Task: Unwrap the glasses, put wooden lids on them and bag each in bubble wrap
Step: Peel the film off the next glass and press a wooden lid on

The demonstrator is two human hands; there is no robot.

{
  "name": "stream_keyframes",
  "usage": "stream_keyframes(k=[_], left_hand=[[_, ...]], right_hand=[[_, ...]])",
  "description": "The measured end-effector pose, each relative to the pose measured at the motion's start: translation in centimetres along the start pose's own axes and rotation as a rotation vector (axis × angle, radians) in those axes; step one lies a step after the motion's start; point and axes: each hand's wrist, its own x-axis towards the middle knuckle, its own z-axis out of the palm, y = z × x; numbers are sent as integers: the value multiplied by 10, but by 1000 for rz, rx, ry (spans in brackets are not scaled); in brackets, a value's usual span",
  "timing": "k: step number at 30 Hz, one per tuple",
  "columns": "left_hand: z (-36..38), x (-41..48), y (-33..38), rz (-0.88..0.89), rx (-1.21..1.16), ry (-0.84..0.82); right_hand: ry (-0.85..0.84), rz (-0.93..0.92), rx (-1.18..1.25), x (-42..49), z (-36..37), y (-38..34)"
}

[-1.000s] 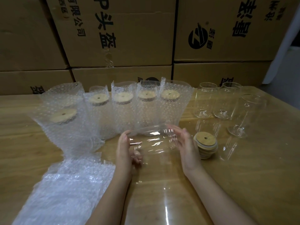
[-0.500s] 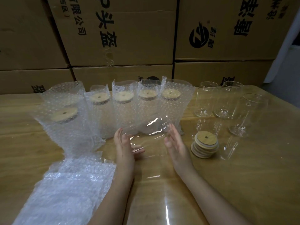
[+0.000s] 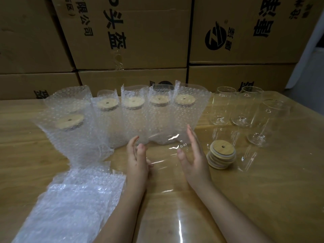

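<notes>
A glass (image 3: 172,137) is seen between the two hands, near the middle of the counter (image 3: 263,199). It is so clear that only bright glints mark it, and it cannot be told whether any film is around it. The left hand (image 3: 138,162) is held with its fingers loosely spread and slightly bent, palm turned to the right. The right hand (image 3: 194,158) is held with its fingers straight and together, palm turned to the left. Whether either palm is touching the glass cannot be told. Just beyond the hands, five bagged glasses (image 3: 133,116) are stood in a row toward the far edge of the counter. Each is enclosed in bubble wrap and capped with a round wooden lid, and the leftmost one is set a little nearer than the rest. Just beside the right hand, on its right, a stack of wooden lids (image 3: 221,155) is placed, the top one pierced by a small hole. Beyond that stack, toward the far right corner, three bare glasses (image 3: 224,106) are stood upright and close together, without lids. At the near left corner a pile of flat bubble wrap bags (image 3: 70,207) is laid, partly under the left forearm. Behind the far edge, printed cardboard boxes (image 3: 131,32) are stacked.
</notes>
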Motion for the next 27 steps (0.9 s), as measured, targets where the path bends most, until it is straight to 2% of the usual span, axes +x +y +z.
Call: stream_keyframes(k=[4, 7, 12, 18, 22, 27], left_hand=[[-1, 1, -6, -32, 21, -89], [0, 2, -9, -47, 29, -163], [3, 7, -9, -127, -92, -186], [2, 9, -8, -189, -215, -82], [1, 9, -8, -188, -181, -60], [-1, 9, -7, -173, -116, -65]], right_hand=[[35, 47, 135, 4, -2, 2], [38, 148, 290, 8, -5, 5], [1, 298, 358, 10, -11, 10], [-66, 264, 266, 6, -4, 13], [-29, 247, 266, 4, -5, 13], [-1, 127, 115, 1, -5, 6]])
